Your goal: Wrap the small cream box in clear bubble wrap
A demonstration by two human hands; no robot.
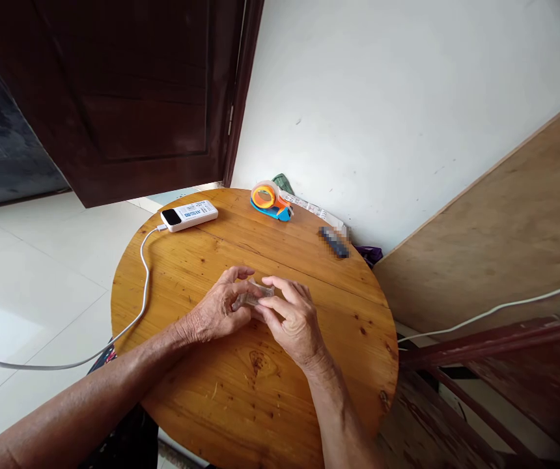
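Clear plastic piece (pixel 248 299), thin and shiny, sits between the hands, pinched by the curled fingers of both left hand (pixel 224 305) and right hand (pixel 295 322). Beneath the grip spreads a round, knotty wooden table (pixel 270 407); beyond lie a curved orange-and-blue tape dispenser (pixel 280 212) and, leftward, a smooth, block-shaped white power bank (pixel 196 213).

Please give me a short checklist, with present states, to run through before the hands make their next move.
1. Both hands at the piece: ok; the left hand and right hand have fingers around a small clear plastic piece.
2. Piece fully visible: not ok; fingers cover parts of it.
3. Firmness of grip: cannot tell.
4. Tape dispenser on the round wooden table: ok, near the far edge.
5. Charging cable away from the hands: ok; it runs from the power bank over the table's left side.
6. Dark object identified: cannot tell, pixelated.
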